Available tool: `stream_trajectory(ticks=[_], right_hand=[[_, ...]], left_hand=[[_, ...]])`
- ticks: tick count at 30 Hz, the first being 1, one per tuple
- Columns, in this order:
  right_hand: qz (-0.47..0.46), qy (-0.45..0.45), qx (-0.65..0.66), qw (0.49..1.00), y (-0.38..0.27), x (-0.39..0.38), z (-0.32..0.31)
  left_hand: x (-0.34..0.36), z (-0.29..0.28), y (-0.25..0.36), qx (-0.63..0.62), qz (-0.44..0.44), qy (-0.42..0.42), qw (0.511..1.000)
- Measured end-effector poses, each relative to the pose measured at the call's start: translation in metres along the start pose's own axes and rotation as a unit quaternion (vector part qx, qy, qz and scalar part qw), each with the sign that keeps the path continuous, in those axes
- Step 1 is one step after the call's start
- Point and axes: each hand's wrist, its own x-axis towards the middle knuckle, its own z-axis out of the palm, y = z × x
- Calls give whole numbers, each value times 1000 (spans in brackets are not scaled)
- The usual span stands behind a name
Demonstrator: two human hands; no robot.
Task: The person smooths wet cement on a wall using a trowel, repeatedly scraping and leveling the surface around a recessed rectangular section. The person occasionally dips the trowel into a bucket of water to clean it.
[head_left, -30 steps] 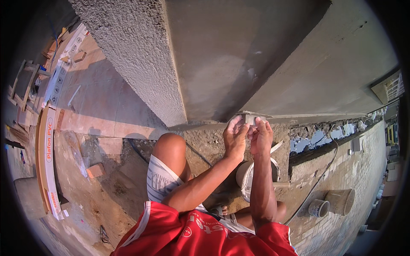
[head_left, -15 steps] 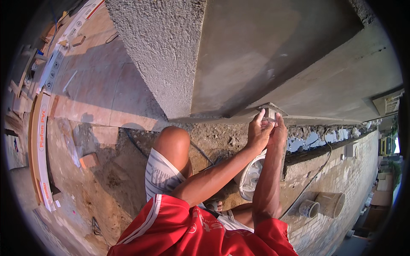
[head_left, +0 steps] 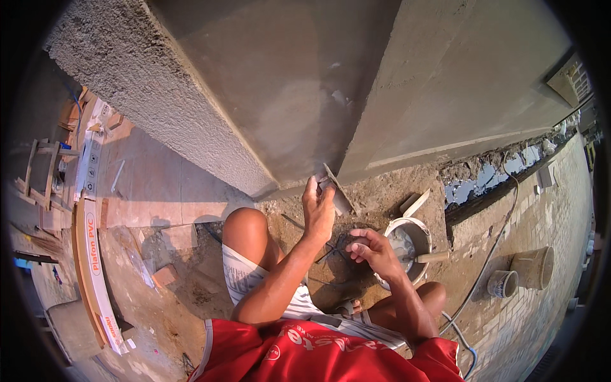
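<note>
My left hand is wrapped round a flat plastering trowel, its thin blade tilted on edge at the foot of the smooth grey wall; the handle is mostly hidden by my fingers. To its right, my right hand hangs over the ground with loosely curled fingers, a gap at the thumb and nothing visible in it. Just beyond that hand stands a white bucket with pale grey mix inside. A tool with a wooden handle lies across its rim.
A rough plastered pillar edge stands at the left. A water-filled trench runs along the right wall. Two more buckets stand on the paving near a hose. A long carton and a brick piece lie left.
Both hands were together on the tool at the wall's lower corner. My right hand has let go and drawn back toward the bucket; my left has moved left with the trowel. The view has turned.
</note>
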Motion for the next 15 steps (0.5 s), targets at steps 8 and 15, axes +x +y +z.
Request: stream_trajectory(ticks=[8, 15], right_hand=[[-23, 76, -29, 996, 38, 2, -34], [-71, 91, -160, 980, 59, 1, -42]], left_hand=[[43, -15, 12, 77, -7, -112, 991], [58, -7, 14, 69, -20, -218, 973]])
